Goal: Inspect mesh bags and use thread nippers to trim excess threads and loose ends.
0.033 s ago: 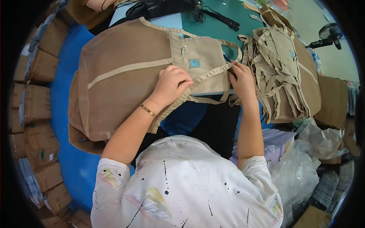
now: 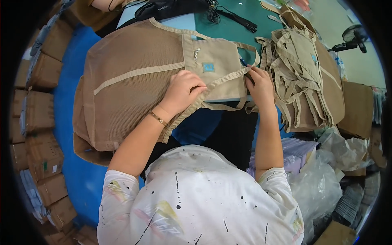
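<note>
A beige mesh bag (image 2: 134, 57) lies spread before me, with a plain fabric pocket (image 2: 222, 51) on its right part. The pocket carries a small teal label (image 2: 208, 67), and a silvery piece hangs near its left edge. My left hand (image 2: 183, 90) is closed, pinching the gathered bag strap (image 2: 230, 77) at its left end. Farther right, my right hand (image 2: 260, 83) pinches the same strap where it meets a loop. A thin dark blue object (image 2: 243, 62) shows just beside the right fingertips; its kind is unclear.
A pile of similar beige bags (image 2: 300, 77) lies to the right on the green table (image 2: 228, 30). Black straps and a cable (image 2: 213, 14) rest at the back. Cardboard boxes (image 2: 41, 110) line the left; clear plastic (image 2: 316, 179) lies at lower right. Another person's arm (image 2: 102, 5) shows at the top left.
</note>
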The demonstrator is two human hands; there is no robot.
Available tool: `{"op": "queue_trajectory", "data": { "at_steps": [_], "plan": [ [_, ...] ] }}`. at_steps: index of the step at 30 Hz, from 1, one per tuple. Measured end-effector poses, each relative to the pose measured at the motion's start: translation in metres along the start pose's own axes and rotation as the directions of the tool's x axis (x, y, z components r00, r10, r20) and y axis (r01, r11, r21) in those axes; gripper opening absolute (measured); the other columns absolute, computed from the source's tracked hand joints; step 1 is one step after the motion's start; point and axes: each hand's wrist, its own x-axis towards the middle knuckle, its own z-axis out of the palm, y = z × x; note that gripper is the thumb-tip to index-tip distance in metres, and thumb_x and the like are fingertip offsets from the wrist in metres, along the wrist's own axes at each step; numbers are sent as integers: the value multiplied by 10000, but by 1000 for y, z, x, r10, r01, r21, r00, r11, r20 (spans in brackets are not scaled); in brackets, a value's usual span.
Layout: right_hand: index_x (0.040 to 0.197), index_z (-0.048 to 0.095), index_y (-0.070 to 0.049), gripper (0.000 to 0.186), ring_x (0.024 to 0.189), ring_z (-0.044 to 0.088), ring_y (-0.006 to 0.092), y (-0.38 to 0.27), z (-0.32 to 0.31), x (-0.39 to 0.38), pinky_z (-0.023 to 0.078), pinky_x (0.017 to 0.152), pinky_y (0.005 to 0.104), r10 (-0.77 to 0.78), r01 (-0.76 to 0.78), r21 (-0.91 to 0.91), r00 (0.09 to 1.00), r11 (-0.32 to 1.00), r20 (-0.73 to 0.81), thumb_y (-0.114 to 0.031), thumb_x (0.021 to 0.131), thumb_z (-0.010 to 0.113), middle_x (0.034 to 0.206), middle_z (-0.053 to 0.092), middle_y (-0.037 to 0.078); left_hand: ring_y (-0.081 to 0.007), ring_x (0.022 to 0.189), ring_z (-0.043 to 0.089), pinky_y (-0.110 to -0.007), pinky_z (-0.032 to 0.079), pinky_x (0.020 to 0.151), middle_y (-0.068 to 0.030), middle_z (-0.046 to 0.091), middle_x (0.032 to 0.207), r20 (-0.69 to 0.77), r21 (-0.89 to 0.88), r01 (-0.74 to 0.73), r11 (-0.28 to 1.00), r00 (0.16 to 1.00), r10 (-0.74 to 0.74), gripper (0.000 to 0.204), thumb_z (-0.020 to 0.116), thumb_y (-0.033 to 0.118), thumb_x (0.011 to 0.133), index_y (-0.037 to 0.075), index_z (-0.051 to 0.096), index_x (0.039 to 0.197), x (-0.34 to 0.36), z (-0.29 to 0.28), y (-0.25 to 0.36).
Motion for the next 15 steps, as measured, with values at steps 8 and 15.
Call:
{"op": "queue_trajectory", "data": {
  "at_steps": [8,15],
  "plan": [
    [1137,598,-68,300,942,601,304,-10,-13,-2,495,784,405,292,-273,-266,956,925,34,-92,856,499,956,638,125,-180,826,543,-293,447,732,-49,621,845,58,-226,172,959,985,-163,91,691,110,795,33,664,836,-2,-8,1],
    [1095,594,-50,289,768,637,261,-36,-65,-13,482,686,361,597,-601,21,789,799,-142,-269,911,553,875,660,107,-146,804,518,-269,437,722,-35,583,838,130,-272,295,916,954,-268,121,676,155,825,41,666,861,-1,-13,2]
  ]
}}
